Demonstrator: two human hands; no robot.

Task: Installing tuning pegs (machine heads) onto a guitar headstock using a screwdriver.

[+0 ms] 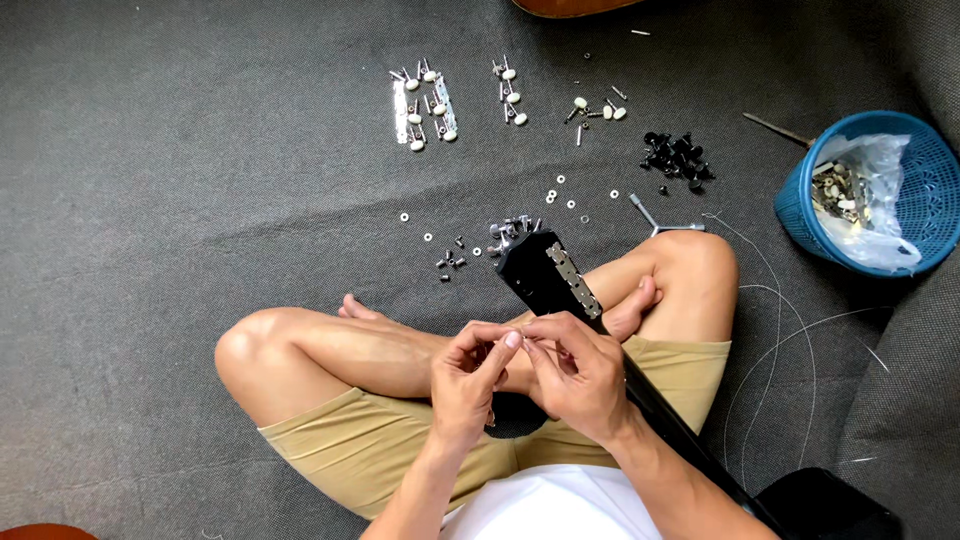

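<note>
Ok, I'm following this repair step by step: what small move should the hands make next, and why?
Probably carry the tiny part pinched between both hands, left hand and right hand, up to the headstock. The fingertips meet just below it, and its tuner plate lies in easy reach. What the part is cannot be told.

Item pinched between fingers [508,343] too small to identify; guitar neck [660,410] cut off at bottom edge.

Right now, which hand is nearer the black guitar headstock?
Right. The right hand lies against the neck just below the black guitar headstock. The left hand sits farther to the left, fingertips meeting the right hand's over the crossed legs, apart from the headstock.
</note>
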